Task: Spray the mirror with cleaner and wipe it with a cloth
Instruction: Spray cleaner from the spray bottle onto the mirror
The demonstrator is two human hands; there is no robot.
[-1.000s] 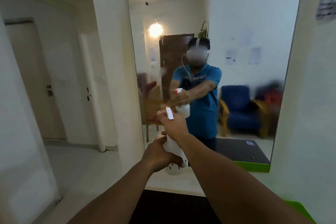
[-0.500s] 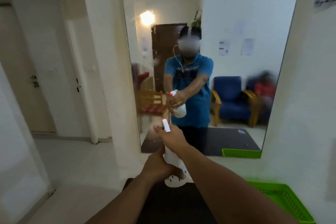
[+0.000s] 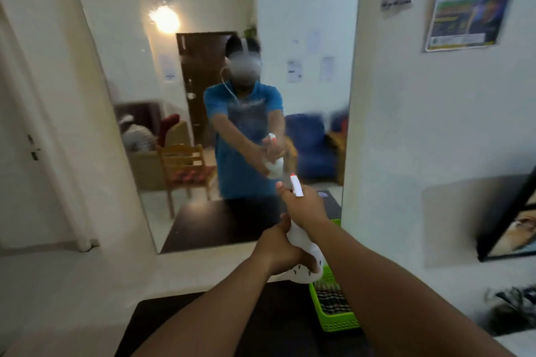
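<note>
**Spray bottle aimed at mirror, both hands on it**

Landmark = mirror (image 3: pixel 232 95), tall pane fixed to a white wall, bottom edge just above the black tabletop (image 3: pixel 232 319). White spray bottle (image 3: pixel 301 243) held out in front of the mirror's lower right corner, nozzle with red tip pointing at the glass, apart from it. Right hand (image 3: pixel 304 206) wrapped round the bottle's neck at the trigger; left hand (image 3: pixel 278 249) curled round the bottle body below it. Green slatted basket (image 3: pixel 336 316) on the tabletop below the mirror's right edge, under the bottle. Left of the mirror: white pillar, open floor, closed door (image 3: pixel 29 139). Right of the mirror: bare wall with a poster (image 3: pixel 470 0) high up. Hazy patch on the glass over the reflected shirt
</note>
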